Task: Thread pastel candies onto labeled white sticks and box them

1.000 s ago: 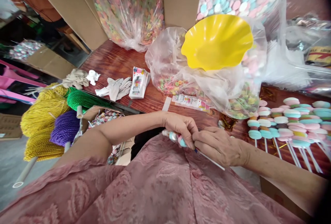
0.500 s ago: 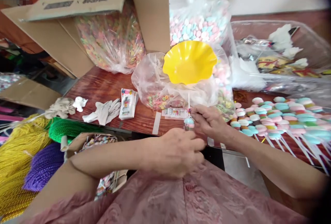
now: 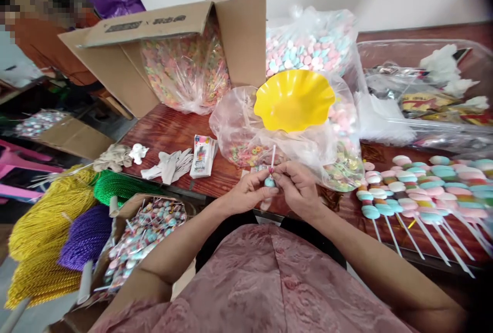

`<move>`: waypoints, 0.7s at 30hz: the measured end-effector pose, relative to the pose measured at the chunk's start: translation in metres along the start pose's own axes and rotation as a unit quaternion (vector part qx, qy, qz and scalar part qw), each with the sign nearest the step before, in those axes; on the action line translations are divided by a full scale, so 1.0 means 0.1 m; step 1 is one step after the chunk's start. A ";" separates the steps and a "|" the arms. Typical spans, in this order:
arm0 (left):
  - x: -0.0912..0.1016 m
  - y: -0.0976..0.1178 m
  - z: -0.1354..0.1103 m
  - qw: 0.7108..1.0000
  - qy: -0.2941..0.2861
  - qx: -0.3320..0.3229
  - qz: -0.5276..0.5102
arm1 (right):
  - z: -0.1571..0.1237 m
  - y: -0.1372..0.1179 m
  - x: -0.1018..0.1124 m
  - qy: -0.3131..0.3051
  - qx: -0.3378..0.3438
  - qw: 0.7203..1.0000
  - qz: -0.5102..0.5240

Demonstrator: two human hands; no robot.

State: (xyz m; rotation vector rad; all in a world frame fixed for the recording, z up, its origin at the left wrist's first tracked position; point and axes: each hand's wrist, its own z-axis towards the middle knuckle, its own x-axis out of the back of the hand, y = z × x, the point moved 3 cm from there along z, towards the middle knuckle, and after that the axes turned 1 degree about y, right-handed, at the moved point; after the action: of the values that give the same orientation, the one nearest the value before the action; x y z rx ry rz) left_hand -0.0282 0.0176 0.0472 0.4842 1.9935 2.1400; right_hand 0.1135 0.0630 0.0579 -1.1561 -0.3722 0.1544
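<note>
In front of my chest I hold a wrapped candy lollipop [image 3: 270,181] with its white stick pointing up and its pale blue end down. My left hand [image 3: 246,191] pinches it from the left, thumb and fingertips at the neck of the wrapper. From the other side my right hand [image 3: 300,189] has its fingers closed at the same neck, where a small dark pink tie shows. Just behind the hands, a printed label strip [image 3: 259,168] lies partly hidden on the table. A stack of printed wrappers [image 3: 203,156] stands to the left.
Rows of unwrapped candy lollipops [image 3: 419,184] lie at the right. A yellow wavy bowl [image 3: 295,101] rests on clear candy bags. Gloves [image 3: 169,166] lie left. Below the table's left edge is a carton [image 3: 133,204] of wrapped lollipops, beside yellow, green and purple cord bundles [image 3: 84,235].
My left hand has come up from below the lollipop to its wrapper neck, meeting my right hand. The lollipop has shifted slightly left in view, and the camera has turned a little left.
</note>
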 end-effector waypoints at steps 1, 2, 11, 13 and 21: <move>0.05 -0.02 -0.07 0.995 0.031 -0.030 0.087 | -0.02 0.06 -0.08 -0.010 -0.045 0.998 0.054; 0.10 -0.02 -0.14 0.979 0.069 -0.065 0.183 | -0.04 0.12 -0.17 -0.033 -0.103 0.987 0.118; 0.41 -0.13 -1.15 0.833 0.069 0.027 0.549 | -0.54 0.24 -0.79 -0.246 -0.224 0.925 0.183; 0.63 -0.25 -1.52 0.800 0.015 0.220 0.557 | -0.60 0.19 -0.69 -0.271 -0.069 0.960 0.025; 0.57 -0.12 -1.12 0.761 0.007 0.183 0.622 | -0.73 0.24 -0.29 -0.191 0.084 0.971 -0.114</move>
State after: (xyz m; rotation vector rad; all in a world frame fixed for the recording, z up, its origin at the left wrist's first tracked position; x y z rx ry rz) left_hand -0.1223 -0.0666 0.0365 2.4244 2.3736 2.1113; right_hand 0.1150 0.0004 0.0048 -0.9062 -0.8149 0.2028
